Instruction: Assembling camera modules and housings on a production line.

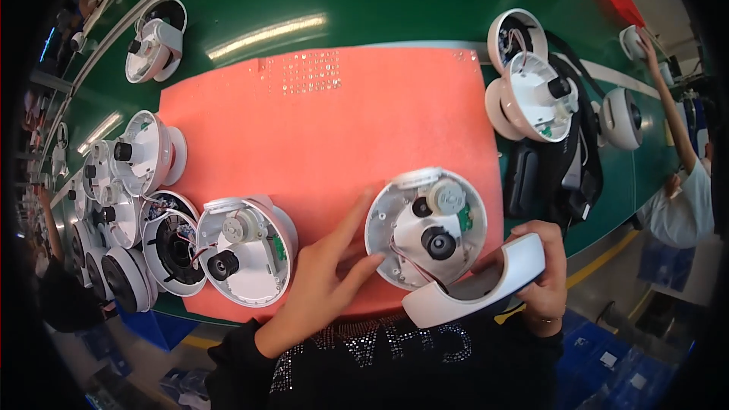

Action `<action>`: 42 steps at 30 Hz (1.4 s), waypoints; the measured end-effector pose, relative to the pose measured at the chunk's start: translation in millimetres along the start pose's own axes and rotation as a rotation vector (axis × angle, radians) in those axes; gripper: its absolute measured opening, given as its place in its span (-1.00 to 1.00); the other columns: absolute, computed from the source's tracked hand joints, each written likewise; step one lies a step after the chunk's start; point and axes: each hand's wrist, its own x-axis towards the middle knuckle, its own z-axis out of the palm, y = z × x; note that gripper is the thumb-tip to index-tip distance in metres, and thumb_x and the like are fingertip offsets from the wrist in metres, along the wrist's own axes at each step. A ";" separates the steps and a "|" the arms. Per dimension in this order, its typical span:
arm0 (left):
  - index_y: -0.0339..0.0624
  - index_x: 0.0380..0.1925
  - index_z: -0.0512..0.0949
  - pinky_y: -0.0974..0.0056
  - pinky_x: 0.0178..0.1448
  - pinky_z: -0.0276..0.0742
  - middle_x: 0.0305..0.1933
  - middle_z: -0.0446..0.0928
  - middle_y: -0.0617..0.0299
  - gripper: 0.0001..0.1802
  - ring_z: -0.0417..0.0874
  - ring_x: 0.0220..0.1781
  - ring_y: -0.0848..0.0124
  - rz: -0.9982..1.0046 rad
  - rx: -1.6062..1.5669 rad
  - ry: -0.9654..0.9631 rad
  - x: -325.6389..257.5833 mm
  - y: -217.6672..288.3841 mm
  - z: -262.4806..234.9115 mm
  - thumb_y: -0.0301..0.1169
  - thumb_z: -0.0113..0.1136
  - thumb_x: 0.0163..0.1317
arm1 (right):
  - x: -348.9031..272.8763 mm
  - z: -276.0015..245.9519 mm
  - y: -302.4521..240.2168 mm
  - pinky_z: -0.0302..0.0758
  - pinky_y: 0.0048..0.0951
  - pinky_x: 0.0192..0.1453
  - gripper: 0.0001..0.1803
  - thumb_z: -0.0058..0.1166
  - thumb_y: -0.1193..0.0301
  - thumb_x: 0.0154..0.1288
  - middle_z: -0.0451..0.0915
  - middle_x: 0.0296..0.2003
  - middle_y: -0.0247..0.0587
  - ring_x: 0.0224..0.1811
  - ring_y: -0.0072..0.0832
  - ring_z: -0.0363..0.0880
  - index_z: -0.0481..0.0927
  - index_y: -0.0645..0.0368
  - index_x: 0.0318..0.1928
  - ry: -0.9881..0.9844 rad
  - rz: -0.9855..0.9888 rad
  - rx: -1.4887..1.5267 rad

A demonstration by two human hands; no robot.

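In front of me on the orange mat (319,129) rests a round white camera housing (399,258), its inside facing up. It shows a black lens (438,243), a small round motor (446,197) and a green circuit board. My left hand (326,277) is beside its left rim, thumb and fingers apart, the thumb tip at the edge. My right hand (548,277) grips a curved white shell (486,292) at the housing's lower right. Thin wires run from the housing toward that shell. Another open camera housing (250,277) sits left of my left hand.
Several partly built cameras (144,156) crowd the mat's left side. One unit (539,91) stands at the right, beside a black bag (581,144) and a black case (522,182). Small screws (311,72) lie in rows at the mat's far side. A co-worker's arm (672,110) shows far right.
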 end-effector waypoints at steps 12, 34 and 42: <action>-0.22 0.01 0.45 -0.08 0.16 0.25 0.28 -0.11 -0.45 -0.46 0.05 0.22 -0.46 0.583 0.907 -0.133 5.9 6.5 -15.4 -0.42 0.11 -0.11 | 7.6 28.3 -0.9 0.32 -0.62 -0.16 -0.38 0.14 0.45 0.09 0.34 -0.19 -0.12 -0.20 -0.60 0.38 0.02 0.29 0.01 0.018 -0.163 -0.128; -0.31 -0.74 0.34 0.21 -0.64 0.32 -0.83 0.32 0.03 -0.50 0.41 -0.77 0.14 0.137 0.695 0.056 10.1 34.4 -16.1 -0.10 0.32 -0.10 | 65.6 17.5 -25.7 0.20 -0.43 -0.63 -0.64 0.07 0.30 0.09 0.30 -0.77 -0.15 -0.75 -0.36 0.29 0.37 0.31 -0.66 -0.060 -0.164 -0.862; -0.32 -0.76 0.41 0.19 -0.65 0.30 -0.86 0.28 0.02 -0.48 0.39 -0.78 0.11 0.184 0.857 0.036 14.4 44.8 -15.6 -0.04 0.27 -0.07 | 73.9 12.8 -26.1 0.25 -0.35 -0.61 -0.62 0.03 0.27 0.13 0.33 -0.76 -0.09 -0.72 -0.20 0.34 0.36 0.29 -0.67 -0.073 -0.277 -1.020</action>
